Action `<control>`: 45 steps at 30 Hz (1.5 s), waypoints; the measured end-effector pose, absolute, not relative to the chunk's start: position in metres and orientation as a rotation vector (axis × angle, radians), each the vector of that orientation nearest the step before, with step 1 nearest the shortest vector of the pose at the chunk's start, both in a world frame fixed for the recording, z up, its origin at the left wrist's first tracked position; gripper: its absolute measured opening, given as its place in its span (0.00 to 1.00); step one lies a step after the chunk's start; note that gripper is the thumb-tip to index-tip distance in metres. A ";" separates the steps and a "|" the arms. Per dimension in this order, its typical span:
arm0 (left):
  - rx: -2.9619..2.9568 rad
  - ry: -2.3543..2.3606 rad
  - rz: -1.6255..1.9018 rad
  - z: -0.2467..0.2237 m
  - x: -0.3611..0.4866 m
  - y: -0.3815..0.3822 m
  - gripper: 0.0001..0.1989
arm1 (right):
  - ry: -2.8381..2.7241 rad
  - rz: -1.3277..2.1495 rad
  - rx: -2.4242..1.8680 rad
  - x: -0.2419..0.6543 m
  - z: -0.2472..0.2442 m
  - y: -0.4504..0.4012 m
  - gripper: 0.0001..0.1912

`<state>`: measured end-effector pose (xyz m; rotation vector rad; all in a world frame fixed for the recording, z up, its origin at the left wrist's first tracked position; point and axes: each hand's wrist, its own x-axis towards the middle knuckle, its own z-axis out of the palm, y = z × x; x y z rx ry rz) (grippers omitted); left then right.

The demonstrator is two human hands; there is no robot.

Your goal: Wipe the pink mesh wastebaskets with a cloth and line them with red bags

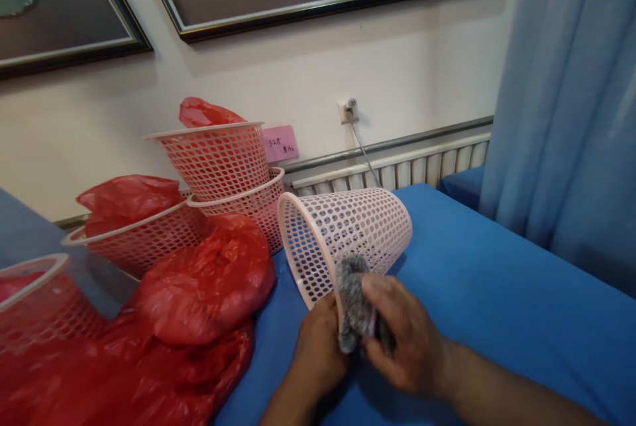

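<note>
A light pink perforated plastic wastebasket lies on its side on the blue-covered table, its mouth turned left and toward me. My left hand is closed on the near part of its rim, with the fingertips partly hidden. In my right hand is a fuzzy grey cleaning brush, its bristles against the outside of the basket by the rim. The brush's handle is mostly covered by my fingers.
At left stand more pink baskets holding red plastic bags, two of them stacked. Loose red bags lie in front. Behind are a radiator, a plugged-in cord and a pink note. A blue curtain hangs at right.
</note>
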<state>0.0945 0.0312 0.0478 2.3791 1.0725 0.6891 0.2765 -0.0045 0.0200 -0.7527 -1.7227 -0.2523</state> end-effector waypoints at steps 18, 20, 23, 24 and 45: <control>2.351 1.076 0.610 0.048 0.096 0.034 0.31 | -1.537 -0.215 -0.924 0.307 0.024 0.012 0.34; 2.335 1.028 0.600 0.051 0.099 0.033 0.24 | -1.693 -0.220 -0.732 0.288 0.029 -0.006 0.37; 2.284 0.979 0.635 0.053 0.100 0.032 0.20 | -1.733 -0.157 -0.653 0.282 0.033 -0.013 0.37; 2.244 0.952 0.682 0.053 0.099 0.032 0.22 | -1.741 -0.136 -0.661 0.284 0.034 -0.011 0.36; 2.097 0.871 0.982 0.056 0.080 0.023 0.22 | -1.125 -0.071 -1.216 0.348 0.023 0.036 0.24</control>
